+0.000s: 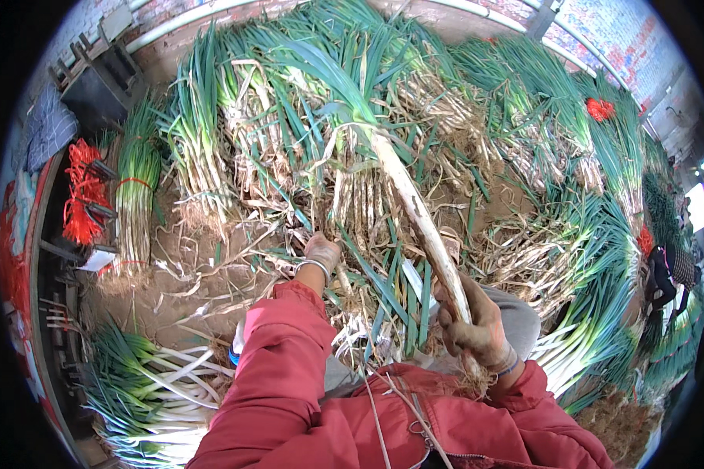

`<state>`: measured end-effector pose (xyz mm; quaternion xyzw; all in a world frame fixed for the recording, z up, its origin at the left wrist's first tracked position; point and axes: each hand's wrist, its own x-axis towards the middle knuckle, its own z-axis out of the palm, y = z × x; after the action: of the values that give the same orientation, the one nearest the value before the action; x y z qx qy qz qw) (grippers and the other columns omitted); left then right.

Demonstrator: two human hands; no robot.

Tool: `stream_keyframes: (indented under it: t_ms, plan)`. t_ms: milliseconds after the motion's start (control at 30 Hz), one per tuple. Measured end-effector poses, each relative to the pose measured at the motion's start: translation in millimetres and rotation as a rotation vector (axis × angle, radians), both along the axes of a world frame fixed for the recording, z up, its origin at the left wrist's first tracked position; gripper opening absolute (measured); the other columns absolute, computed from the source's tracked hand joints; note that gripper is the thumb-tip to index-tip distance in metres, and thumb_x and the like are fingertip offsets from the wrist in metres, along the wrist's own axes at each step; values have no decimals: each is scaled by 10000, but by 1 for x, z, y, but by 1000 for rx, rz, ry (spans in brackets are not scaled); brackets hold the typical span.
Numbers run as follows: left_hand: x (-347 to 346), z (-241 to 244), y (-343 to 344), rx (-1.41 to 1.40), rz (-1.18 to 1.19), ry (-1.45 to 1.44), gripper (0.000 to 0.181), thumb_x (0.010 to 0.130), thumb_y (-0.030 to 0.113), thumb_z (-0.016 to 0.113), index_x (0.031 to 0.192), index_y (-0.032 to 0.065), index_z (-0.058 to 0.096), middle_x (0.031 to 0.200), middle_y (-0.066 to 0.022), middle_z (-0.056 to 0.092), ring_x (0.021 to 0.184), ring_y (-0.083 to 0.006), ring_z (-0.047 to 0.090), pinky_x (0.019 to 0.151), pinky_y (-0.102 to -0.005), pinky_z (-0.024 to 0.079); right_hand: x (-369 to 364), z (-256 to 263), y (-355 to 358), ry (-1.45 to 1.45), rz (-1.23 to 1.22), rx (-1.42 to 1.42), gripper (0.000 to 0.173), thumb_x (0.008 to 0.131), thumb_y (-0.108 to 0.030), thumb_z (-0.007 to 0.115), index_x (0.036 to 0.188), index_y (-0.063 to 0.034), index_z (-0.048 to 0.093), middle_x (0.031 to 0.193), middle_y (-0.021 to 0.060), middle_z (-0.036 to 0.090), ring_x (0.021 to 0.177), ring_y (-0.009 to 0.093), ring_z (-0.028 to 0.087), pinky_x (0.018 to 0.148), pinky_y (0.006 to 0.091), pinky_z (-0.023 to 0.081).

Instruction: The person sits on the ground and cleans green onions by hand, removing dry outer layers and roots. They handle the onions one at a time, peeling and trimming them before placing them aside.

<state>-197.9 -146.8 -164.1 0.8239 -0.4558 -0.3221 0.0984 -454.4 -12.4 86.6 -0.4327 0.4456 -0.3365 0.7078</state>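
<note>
My right hand (480, 331) is wrapped around the lower white shaft of a long green onion (413, 202), just above its roots. The stalk slants up and away to the left, its outer skin brown and flaking, its green leaves reaching over the pile. My left hand (321, 253), with a bracelet at the wrist, is stretched forward to the base of the heap of unpeeled green onions (358, 193). Its fingers point away from me and are mostly hidden, so I cannot tell whether they grip a stalk.
Peeled green onions lie at lower left (176, 375) and right (569, 346). A tied bundle (134, 205) stands beside red plastic ties (83, 193) at the left. Dry husks (211, 311) litter the dirt floor. A dark metal stand (102, 88) is by the wall; a person (674, 269) is far right.
</note>
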Motion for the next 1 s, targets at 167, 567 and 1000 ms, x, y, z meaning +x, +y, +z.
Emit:
stream_keyframes:
  t_ms: [167,567,1000]
  plan:
    - [13,-9,-14,-183,-236,-164,323,846,384,518,990,106,592,1022,-155,629,1030,-309,585,894,-376,439,-48,5,28,131,200,-158,786,742,-118,675,1408,-12,271,959,65,519,863,140,523,760,279,435]
    - [90,143,27,-1045,412,1704,455,864,408,600,1176,80,552,1104,-101,611,1001,-247,590,911,-416,481,9,-27,29,-163,474,178,868,728,-93,691,1442,0,208,1034,44,499,915,107,484,795,239,410]
    - [88,153,51,-1149,634,1749,236,828,69,668,1051,96,597,929,-54,624,847,-205,601,736,-367,517,149,-51,-73,350,429,-787,676,742,-260,672,1299,32,423,1200,214,533,1077,297,552,949,358,428]
